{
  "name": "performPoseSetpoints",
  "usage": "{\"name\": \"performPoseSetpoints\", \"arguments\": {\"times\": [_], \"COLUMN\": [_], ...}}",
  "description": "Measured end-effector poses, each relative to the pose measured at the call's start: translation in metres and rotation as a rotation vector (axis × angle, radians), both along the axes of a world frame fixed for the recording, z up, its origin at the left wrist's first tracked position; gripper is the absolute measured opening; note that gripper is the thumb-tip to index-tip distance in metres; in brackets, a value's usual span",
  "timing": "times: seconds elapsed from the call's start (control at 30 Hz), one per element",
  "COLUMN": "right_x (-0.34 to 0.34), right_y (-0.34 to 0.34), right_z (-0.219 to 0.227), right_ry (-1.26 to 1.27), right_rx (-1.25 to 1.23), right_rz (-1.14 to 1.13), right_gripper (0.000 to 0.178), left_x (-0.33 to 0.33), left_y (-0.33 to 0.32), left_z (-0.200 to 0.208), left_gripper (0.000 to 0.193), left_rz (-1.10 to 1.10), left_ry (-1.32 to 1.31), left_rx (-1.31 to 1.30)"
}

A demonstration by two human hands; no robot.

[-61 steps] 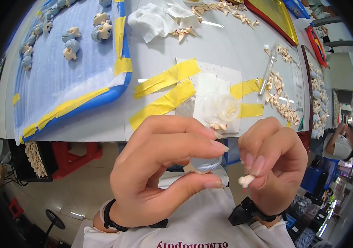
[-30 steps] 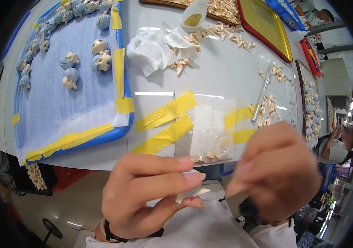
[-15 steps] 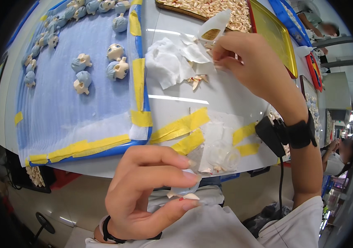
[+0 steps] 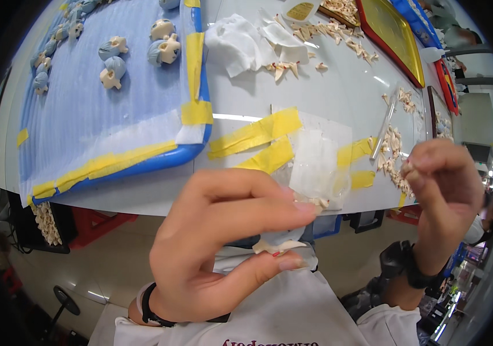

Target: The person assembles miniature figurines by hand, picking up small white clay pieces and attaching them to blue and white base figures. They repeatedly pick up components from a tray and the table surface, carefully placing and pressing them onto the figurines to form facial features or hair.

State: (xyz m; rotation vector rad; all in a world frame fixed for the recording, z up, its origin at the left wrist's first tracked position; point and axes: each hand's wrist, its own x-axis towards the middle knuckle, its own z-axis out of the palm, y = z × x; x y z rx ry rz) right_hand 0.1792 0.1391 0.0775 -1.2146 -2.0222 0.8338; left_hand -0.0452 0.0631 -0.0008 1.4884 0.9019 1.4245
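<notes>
My left hand (image 4: pixel 212 248) is closed in front of my lap, pinching a light-blue and cream doll head part (image 4: pixel 278 245) between thumb and fingertips. A small red spot shows at its lower edge, and the fingers hide much of it. Off to the right, my right hand (image 4: pixel 445 184) is closed, with thumb and forefinger round a small cream plastic piece (image 4: pixel 410 169). It hovers beside a strip of loose cream pieces (image 4: pixel 392 153) along the table's right side. Several blue-haired doll heads (image 4: pixel 114 72) lie on the foam-lined blue tray (image 4: pixel 180 154) at the left.
Crumpled white cloth (image 4: pixel 232 46) lies beyond the tray, near a white bottle (image 4: pixel 299 9) and scattered cream pieces (image 4: pixel 284 69). Yellow tape (image 4: pixel 266 135) fixes a white pad (image 4: pixel 310 158) at the table's near edge. A clear rod (image 4: pixel 384 127) and a gold tray (image 4: pixel 393 43) stand right.
My right hand has come from beside the cloth and bottle down to the right, near the loose pieces. My left hand has risen slightly rightward, still holding the doll head part. The view has shifted.
</notes>
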Motion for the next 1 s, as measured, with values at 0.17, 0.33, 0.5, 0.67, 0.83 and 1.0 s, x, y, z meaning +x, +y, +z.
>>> {"name": "performPoseSetpoints", "arguments": {"times": [0.17,0.33,0.5,0.67,0.83,1.0], "right_x": [-0.006,-0.017,-0.025,-0.025,-0.026,-0.022], "right_y": [-0.018,-0.013,-0.015,-0.014,-0.014,-0.018], "right_z": [-0.016,-0.029,-0.026,-0.029,-0.027,-0.031], "right_ry": [0.073,-0.109,-0.293,-0.292,-0.302,-0.037], "right_rx": [-0.074,0.232,0.396,0.426,0.414,0.245], "right_rz": [-0.030,0.126,0.122,0.133,0.138,0.127], "right_gripper": [0.016,0.019,0.018,0.017,0.017,0.016], "left_x": [0.021,0.003,0.010,0.011,0.021,0.028], "left_y": [-0.016,-0.007,-0.018,-0.013,-0.015,-0.019], "left_z": [0.001,-0.005,-0.001,-0.016,-0.004,-0.003], "left_gripper": [0.046,0.045,0.034,0.031,0.039,0.046], "left_rz": [0.068,-0.058,-0.020,-0.048,-0.019,0.049], "left_ry": [-0.345,0.114,-0.117,-0.124,-0.246,-0.442], "left_rx": [-0.197,0.087,-0.161,-0.031,-0.209,-0.313]}}
